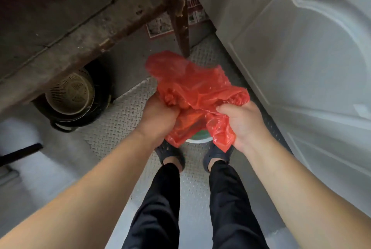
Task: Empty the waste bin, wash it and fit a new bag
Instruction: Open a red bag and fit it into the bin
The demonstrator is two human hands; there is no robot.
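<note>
A thin red plastic bag hangs crumpled in the middle of the view, held between both hands at about knee height. My left hand grips its left side and my right hand pinches its right edge, with a flap hanging below. Under the bag, just in front of my feet, a small piece of the waste bin shows as a pale rim with green inside. Most of the bin is hidden by the bag.
A white panelled door stands close on the right. A worn wooden table with a leg fills the upper left. A beige strainer basket in a black pot sits beneath it. The floor is metal tread plate.
</note>
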